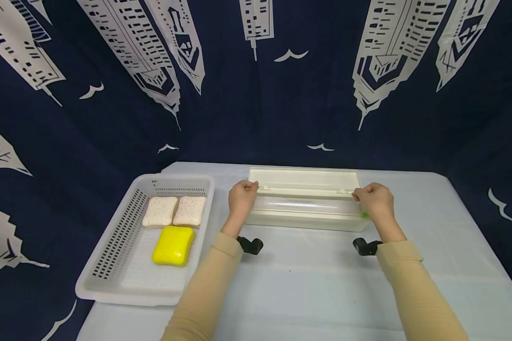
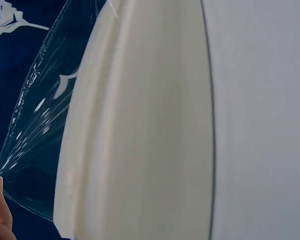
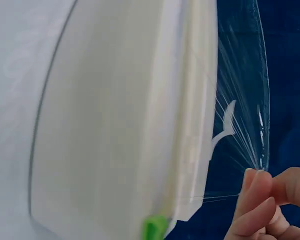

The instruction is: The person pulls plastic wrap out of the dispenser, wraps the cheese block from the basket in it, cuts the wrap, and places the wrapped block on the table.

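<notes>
A long cream cling film dispenser (image 1: 307, 220) stands on the table, its lid (image 1: 305, 178) raised at the back and a roll visible inside. My left hand (image 1: 241, 200) pinches one corner of the clear cling film (image 2: 37, 130); in the left wrist view the film spreads from those fingertips toward the box. At the box's right end my right hand (image 1: 374, 201) pinches the other corner, and creases fan out from its fingers (image 3: 257, 190) in the right wrist view. Close to that hand, a green piece (image 3: 154, 228) sits on the dispenser's edge.
To the left, a white perforated basket (image 1: 87, 284) holds two pale bread-slice-shaped pieces (image 1: 160, 211) and a yellow sponge-like block (image 1: 173, 246). A white cloth covers the table (image 1: 307, 293). Behind it hangs a dark blue curtain (image 1: 256, 123) with white building prints.
</notes>
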Available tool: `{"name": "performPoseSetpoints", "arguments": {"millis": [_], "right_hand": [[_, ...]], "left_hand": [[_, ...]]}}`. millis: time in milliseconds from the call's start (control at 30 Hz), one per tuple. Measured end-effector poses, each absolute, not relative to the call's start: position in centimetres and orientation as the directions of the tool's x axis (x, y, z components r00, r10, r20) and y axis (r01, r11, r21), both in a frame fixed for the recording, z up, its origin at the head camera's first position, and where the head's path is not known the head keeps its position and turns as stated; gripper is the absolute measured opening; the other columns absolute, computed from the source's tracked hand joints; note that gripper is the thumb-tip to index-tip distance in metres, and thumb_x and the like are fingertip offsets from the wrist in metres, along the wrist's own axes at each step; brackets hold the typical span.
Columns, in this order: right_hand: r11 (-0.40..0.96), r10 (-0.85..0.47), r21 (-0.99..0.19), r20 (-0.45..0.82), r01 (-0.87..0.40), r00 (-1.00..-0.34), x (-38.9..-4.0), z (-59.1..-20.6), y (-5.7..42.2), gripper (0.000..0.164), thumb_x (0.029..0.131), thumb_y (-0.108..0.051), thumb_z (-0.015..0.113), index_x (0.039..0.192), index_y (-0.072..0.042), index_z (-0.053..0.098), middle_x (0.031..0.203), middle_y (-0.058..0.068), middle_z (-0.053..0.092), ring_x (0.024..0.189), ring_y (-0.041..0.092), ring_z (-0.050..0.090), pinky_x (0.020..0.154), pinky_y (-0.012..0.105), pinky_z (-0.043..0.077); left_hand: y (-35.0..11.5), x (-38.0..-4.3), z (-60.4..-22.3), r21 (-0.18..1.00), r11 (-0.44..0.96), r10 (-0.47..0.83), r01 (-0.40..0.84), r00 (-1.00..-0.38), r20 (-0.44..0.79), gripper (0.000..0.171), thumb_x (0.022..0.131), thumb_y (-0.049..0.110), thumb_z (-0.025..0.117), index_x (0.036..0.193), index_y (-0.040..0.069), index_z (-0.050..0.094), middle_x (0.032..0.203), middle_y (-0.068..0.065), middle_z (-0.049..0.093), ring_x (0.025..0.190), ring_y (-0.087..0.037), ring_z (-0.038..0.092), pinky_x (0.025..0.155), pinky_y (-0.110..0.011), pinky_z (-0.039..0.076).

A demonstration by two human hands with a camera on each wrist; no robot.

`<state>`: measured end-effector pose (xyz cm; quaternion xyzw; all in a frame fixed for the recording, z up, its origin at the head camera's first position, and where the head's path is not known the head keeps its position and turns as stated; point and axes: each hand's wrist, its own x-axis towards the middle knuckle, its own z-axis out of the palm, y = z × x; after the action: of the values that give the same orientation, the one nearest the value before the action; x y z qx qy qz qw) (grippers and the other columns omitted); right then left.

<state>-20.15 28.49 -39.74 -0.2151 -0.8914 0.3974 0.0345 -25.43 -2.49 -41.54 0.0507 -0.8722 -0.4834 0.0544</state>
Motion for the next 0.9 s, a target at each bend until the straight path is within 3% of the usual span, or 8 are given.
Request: {"name": "performPoseSetpoints", "arguments": {"millis": [133, 233, 600, 900], "right_hand": [[0.482, 0.443, -0.799, -0.132, 0.359, -0.887, -20.3, -39.0, 28.7, 0.021, 0.097, -0.025, 0.055, 0.091, -0.006, 0.060, 0.058, -0.025, 0.056, 0.068, 0.004, 0.054, 0.066, 0.021, 0.044], [0.410, 0.461, -0.848, -0.125, 0.335, -0.879, -20.4, -38.4, 28.7, 0.020, 0.099, -0.025, 0.055, 0.094, -0.007, 0.059, 0.056, -0.032, 0.053, 0.066, -0.004, 0.057, 0.070, 0.015, 0.046], [0.297, 0.504, -0.931, -0.037, 0.213, -0.863, -20.5, -35.0, 28.7, 0.017, 0.098, -0.023, 0.060, 0.091, -0.007, 0.059, 0.059, -0.033, 0.058, 0.061, -0.010, 0.060, 0.064, 0.006, 0.048], [0.242, 0.574, -0.969, 0.094, 0.059, -0.813, -20.6, -32.3, 28.3, 0.011, 0.095, -0.019, 0.064, 0.088, -0.011, 0.061, 0.066, -0.030, 0.062, 0.069, -0.009, 0.064, 0.070, 0.007, 0.051]], "left_hand": [[-2.6, -25.7, -40.4, 0.871, 0.490, -0.154, -0.010, -0.985, 0.076, 0.026, 0.097, 0.026, 0.062, 0.092, 0.002, 0.072, 0.075, -0.005, 0.064, 0.063, -0.014, 0.050, 0.057, -0.022, 0.038], [-2.6, -25.9, -39.6, 0.882, 0.471, -0.172, 0.007, -0.980, 0.100, 0.026, 0.096, 0.026, 0.063, 0.089, 0.003, 0.072, 0.070, 0.000, 0.058, 0.060, -0.013, 0.047, 0.056, -0.022, 0.037], [-2.8, -26.1, -35.9, 0.894, 0.438, -0.206, 0.097, -0.957, 0.205, 0.027, 0.096, 0.032, 0.064, 0.093, 0.007, 0.074, 0.083, -0.009, 0.069, 0.071, -0.019, 0.058, 0.066, -0.027, 0.043], [-2.6, -26.4, -32.9, 0.884, 0.403, -0.215, 0.237, -0.914, 0.344, 0.027, 0.096, 0.030, 0.064, 0.092, 0.006, 0.074, 0.077, -0.008, 0.067, 0.066, -0.012, 0.052, 0.065, -0.024, 0.040]]}}
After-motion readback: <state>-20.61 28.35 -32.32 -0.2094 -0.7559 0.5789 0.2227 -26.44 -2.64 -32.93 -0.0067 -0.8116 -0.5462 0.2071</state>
